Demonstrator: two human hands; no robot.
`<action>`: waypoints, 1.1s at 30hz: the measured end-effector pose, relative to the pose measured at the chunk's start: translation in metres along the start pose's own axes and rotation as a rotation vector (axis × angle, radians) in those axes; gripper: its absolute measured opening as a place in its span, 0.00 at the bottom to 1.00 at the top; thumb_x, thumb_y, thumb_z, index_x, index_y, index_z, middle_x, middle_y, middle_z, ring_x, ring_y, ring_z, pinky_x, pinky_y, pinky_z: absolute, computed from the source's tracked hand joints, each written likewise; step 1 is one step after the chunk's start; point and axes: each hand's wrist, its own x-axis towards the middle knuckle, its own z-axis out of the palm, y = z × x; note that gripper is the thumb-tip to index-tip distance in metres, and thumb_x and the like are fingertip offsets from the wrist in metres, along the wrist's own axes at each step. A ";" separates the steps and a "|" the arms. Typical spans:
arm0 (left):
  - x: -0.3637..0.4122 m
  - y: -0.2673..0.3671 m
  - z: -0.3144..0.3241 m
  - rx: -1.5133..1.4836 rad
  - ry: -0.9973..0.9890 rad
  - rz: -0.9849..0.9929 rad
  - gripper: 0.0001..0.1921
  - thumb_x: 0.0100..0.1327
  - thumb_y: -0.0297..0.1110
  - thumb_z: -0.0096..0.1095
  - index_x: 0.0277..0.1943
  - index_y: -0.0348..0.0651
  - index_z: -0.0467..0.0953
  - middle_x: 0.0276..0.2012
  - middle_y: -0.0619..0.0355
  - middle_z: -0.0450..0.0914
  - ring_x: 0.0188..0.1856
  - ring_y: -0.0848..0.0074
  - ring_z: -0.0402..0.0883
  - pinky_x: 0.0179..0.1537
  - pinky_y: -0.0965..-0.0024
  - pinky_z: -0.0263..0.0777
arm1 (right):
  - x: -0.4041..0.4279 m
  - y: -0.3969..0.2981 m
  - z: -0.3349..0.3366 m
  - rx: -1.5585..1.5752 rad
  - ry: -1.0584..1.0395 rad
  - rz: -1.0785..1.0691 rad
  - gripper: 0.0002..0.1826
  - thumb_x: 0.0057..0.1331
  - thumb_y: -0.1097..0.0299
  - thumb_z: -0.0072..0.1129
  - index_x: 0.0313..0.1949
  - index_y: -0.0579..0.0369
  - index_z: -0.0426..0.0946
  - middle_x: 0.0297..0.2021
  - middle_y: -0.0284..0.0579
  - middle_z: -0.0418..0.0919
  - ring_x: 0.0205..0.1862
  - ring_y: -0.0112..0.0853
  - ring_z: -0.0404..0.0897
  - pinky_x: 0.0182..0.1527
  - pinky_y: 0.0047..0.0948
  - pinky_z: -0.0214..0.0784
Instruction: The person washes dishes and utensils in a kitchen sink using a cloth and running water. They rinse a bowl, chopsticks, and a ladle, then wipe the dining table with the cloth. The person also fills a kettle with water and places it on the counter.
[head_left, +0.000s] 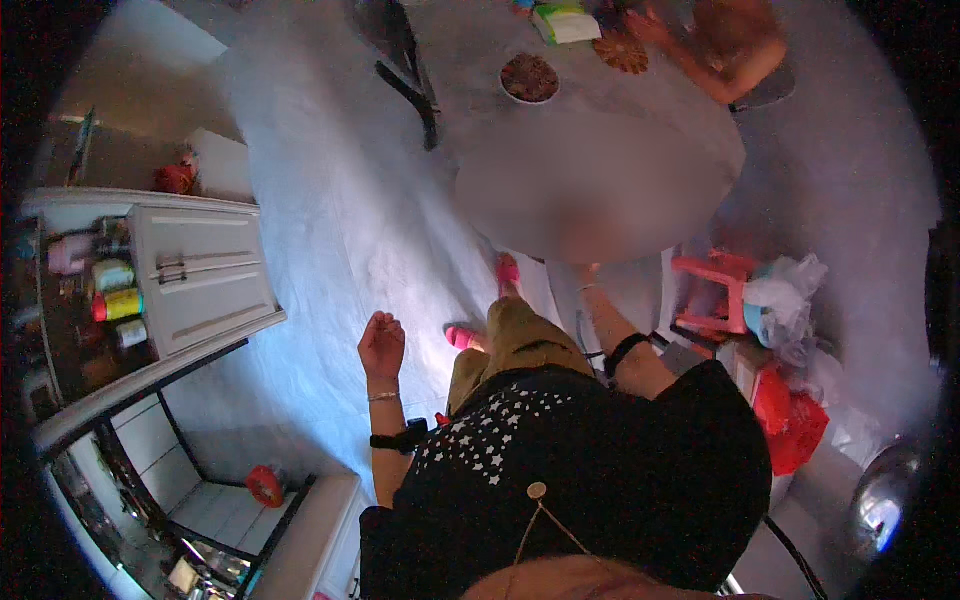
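My left hand (383, 346) hangs over the floor to the left of my body, its fingers curled in, with no object seen in it. My right arm reaches forward to the near edge of a round table (487, 165). A blurred patch covers most of my right hand (591, 238), so its fingers and anything in them are hidden. Farther back on the table stands a bowl of dark reddish-brown food (529, 78). Beyond it lie a brown, ribbed round item (621, 52) and a green and white packet (566, 24).
Another person's arm (724, 75) rests at the table's far right. A red plastic stool (712, 292), clear plastic bags (791, 300) and a red bag (795, 420) are to my right. White cabinets (210, 281) stand left; a dark-framed chair (409, 90) is beside the table.
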 end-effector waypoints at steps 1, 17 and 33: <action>-0.015 0.004 -0.006 -0.008 -0.004 0.036 0.09 0.63 0.29 0.47 0.39 0.35 0.75 0.38 0.49 0.78 0.36 0.69 0.75 0.38 0.68 0.73 | -0.028 -0.019 0.033 0.097 -0.042 -0.146 0.16 0.61 0.60 0.47 0.43 0.54 0.75 0.39 0.44 0.76 0.43 0.40 0.73 0.46 0.36 0.64; -0.290 0.133 -0.108 -0.281 0.239 0.699 0.10 0.63 0.27 0.48 0.43 0.31 0.71 0.39 0.51 0.77 0.38 0.73 0.76 0.44 0.72 0.70 | -0.286 -0.157 0.281 0.728 -2.007 0.537 0.18 0.60 0.70 0.48 0.51 0.46 0.68 0.41 0.38 0.72 0.32 0.29 0.74 0.32 0.44 0.71; -0.386 0.320 -0.149 -0.612 -0.035 1.001 0.10 0.64 0.24 0.43 0.44 0.26 0.69 0.46 0.43 0.74 0.46 0.64 0.76 0.50 0.66 0.72 | -0.393 -0.270 0.500 0.589 -1.969 0.605 0.19 0.58 0.65 0.54 0.49 0.51 0.70 0.38 0.44 0.76 0.33 0.34 0.73 0.35 0.38 0.68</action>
